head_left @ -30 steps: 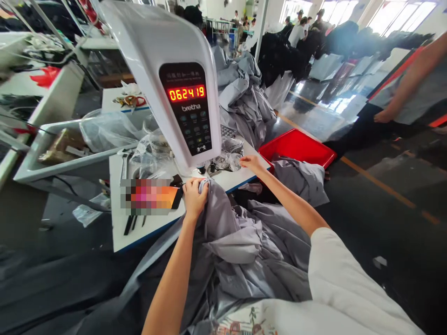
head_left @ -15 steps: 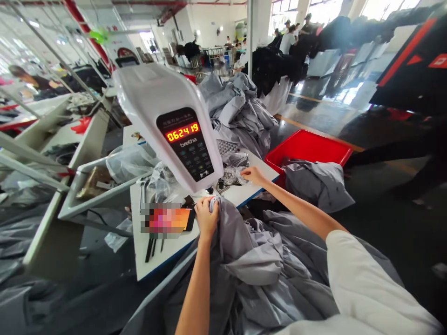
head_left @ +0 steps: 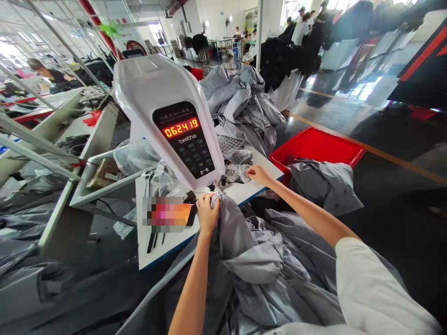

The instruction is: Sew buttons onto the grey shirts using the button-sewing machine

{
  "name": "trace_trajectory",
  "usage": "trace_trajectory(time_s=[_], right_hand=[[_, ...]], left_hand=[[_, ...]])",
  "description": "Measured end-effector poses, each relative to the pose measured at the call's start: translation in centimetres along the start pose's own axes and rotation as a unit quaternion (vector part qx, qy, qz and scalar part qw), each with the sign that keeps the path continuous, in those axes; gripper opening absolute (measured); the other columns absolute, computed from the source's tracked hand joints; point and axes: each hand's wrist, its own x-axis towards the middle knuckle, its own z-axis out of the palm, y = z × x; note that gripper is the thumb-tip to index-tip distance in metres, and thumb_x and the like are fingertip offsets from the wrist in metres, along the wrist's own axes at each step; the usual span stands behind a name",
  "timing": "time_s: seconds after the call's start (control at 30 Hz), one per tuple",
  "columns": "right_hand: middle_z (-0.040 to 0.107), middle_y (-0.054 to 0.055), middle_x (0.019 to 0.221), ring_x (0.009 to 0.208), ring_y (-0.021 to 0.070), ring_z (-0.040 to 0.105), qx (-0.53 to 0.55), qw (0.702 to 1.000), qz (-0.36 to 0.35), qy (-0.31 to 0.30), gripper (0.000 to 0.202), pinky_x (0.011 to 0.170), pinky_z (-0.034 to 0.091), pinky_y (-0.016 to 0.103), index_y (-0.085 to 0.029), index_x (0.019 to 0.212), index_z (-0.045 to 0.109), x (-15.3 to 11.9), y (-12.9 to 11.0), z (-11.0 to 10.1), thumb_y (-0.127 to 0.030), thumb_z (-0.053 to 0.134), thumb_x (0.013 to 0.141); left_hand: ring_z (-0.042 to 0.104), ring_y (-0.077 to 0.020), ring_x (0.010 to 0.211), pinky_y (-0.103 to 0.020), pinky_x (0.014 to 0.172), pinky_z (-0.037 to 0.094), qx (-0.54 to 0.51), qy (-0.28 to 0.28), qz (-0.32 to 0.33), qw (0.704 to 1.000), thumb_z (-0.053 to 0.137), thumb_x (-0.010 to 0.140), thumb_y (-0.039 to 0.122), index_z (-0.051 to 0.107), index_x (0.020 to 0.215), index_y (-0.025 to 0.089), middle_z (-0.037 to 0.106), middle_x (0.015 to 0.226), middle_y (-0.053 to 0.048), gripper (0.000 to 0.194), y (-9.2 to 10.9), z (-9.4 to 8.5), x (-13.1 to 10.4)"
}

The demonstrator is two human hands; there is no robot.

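My left hand (head_left: 208, 213) grips an edge of the grey fabric (head_left: 258, 260) just below the head of a white machine (head_left: 164, 93). The machine's panel shows red digits. My right hand (head_left: 260, 176) is over the right part of the white table (head_left: 167, 244), with its fingers pinched together beside a clear plastic bag (head_left: 240, 172) of small metal parts. What those fingers hold, if anything, is too small to make out. The grey fabric hangs from my left hand across my lap.
A phone with a bright screen (head_left: 178, 214) lies left of my left hand. Beyond the table's right end stands a red bin (head_left: 317, 144) with grey cloth over its rim. Behind the machine is a grey cloth heap (head_left: 244, 102). People work in the background.
The view has shifted slightly. My left hand stays on the fabric under the machine, and my right hand remains by the plastic bag, its fingers drawn in a little more.
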Motion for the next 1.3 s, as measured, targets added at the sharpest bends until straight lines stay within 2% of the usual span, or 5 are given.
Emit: trace_trajectory(time_s=[0.3,0.73,0.87,1.03,1.3], right_hand=[[0.072,0.008,0.091,0.085,0.0178,0.063,-0.13,0.988,-0.048,-0.069,0.027,0.07,0.04,0.022,-0.014,0.083,0.073,-0.6,-0.9,0.2,-0.003,0.051,0.072],[0.072,0.005,0.092,0.087,0.016,0.064,-0.138,0.987,-0.068,-0.043,0.027,0.077,0.042,0.022,-0.015,0.087,0.075,-0.6,-0.8,0.1,-0.007,0.051,0.078],[0.072,0.004,0.082,0.077,0.0154,0.064,-0.101,0.993,-0.053,-0.028,0.023,0.073,0.043,0.023,-0.015,0.082,0.074,-0.6,-0.5,0.5,-0.006,0.054,0.074],[0.07,0.002,0.071,0.07,0.0147,0.064,0.05,0.999,0.001,-0.015,0.012,0.069,0.045,0.023,-0.016,0.074,0.072,0.0,0.3,0.7,-0.011,0.062,0.069],[0.072,0.002,0.075,0.069,0.0124,0.063,0.116,0.992,0.033,-0.028,0.016,0.065,0.045,0.02,-0.015,0.081,0.075,0.7,1.5,0.5,-0.017,0.063,0.07]], left_hand=[[0.049,-0.0253,0.108,-0.041,0.097,0.039,-0.003,0.013,0.011,1.0,0.052,0.087,0.031,0.062,0.102,0.02,0.055,0.11,-0.01,0.021,0.2,0.0,0.0],[0.048,-0.0255,0.109,-0.04,0.099,0.039,-0.01,0.007,-0.002,1.0,0.053,0.088,0.032,0.062,0.105,0.02,0.055,0.113,-0.01,0.023,0.3,-0.1,-0.1],[0.047,-0.0259,0.109,-0.04,0.098,0.039,-0.012,0.004,-0.007,1.0,0.053,0.087,0.032,0.062,0.106,0.019,0.055,0.115,-0.01,0.025,0.4,-0.2,-0.1],[0.047,-0.0266,0.108,-0.041,0.098,0.04,-0.016,0.007,-0.008,1.0,0.053,0.087,0.034,0.062,0.107,0.02,0.055,0.114,-0.011,0.026,0.3,-0.2,-0.1],[0.048,-0.0267,0.107,-0.04,0.098,0.04,-0.016,0.012,-0.005,1.0,0.053,0.087,0.034,0.063,0.106,0.019,0.055,0.113,-0.011,0.026,0.4,-0.2,-0.1]])
